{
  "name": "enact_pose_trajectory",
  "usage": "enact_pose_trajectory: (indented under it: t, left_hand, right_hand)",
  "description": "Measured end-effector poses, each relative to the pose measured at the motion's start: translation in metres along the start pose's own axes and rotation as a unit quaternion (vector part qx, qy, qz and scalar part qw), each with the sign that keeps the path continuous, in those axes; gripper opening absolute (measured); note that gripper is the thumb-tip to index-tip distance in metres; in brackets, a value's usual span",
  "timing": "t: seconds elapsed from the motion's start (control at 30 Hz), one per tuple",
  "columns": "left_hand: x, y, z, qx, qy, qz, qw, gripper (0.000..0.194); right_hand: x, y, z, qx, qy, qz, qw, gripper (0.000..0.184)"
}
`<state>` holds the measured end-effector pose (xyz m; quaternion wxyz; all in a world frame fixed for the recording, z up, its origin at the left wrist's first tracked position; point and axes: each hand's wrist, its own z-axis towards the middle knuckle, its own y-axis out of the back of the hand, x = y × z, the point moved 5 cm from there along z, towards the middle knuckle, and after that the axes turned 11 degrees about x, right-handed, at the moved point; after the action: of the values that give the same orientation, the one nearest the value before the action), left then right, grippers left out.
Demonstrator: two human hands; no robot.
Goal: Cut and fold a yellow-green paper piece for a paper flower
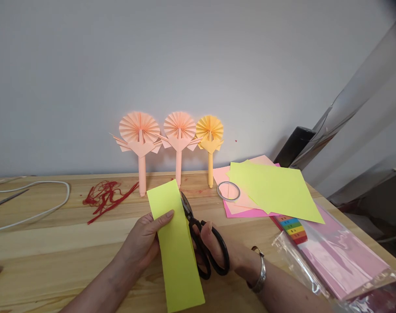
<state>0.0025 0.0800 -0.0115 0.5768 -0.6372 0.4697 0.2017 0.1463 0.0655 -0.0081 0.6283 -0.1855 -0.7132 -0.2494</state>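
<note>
My left hand (pixel 149 237) pinches a long strip of yellow-green paper (pixel 176 256), thumb on top and fingers underneath. The strip is held tilted above the table. In my right hand (pixel 217 245) is a pair of black-handled scissors (pixel 189 214), with thumb and fingers through the loops. Their blades point up and away along the strip's right edge, near its far right corner. Whether the blades are cutting into the paper I cannot tell. A silver bracelet (pixel 260 271) circles my right wrist.
Three folded paper fans, two pink (pixel 142 150) (pixel 179 145) and one orange (pixel 210 145), stand against the wall. Left lie red threads (pixel 108 198) and a white cable (pixel 62 204). Right are coloured sheets (pixel 276 184), a tape roll (pixel 229 198) and a plastic paper pack (pixel 341 256).
</note>
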Motion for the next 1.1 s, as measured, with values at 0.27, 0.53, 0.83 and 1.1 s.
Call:
enact_pose_trajectory:
  t: [0.27, 0.53, 0.83, 1.1]
  left_hand:
    - [0.002, 0.000, 0.000, 0.015, 0.009, 0.008, 1.000, 0.018]
    - [0.002, -0.001, 0.000, 0.007, 0.010, 0.002, 1.000, 0.019]
    - [0.000, -0.003, 0.000, -0.001, 0.006, -0.006, 1.000, 0.019]
    - [0.001, -0.002, 0.000, -0.001, 0.002, -0.009, 1.000, 0.017]
  right_hand:
    - [0.011, 0.003, 0.000, 0.016, 0.040, -0.001, 0.999, 0.073]
    - [0.029, 0.004, -0.005, -0.007, 0.047, -0.043, 0.998, 0.065]
    - [0.021, 0.003, -0.001, -0.027, 0.037, -0.040, 0.998, 0.066]
    - [0.017, 0.003, 0.000, -0.033, 0.032, -0.036, 0.998, 0.065]
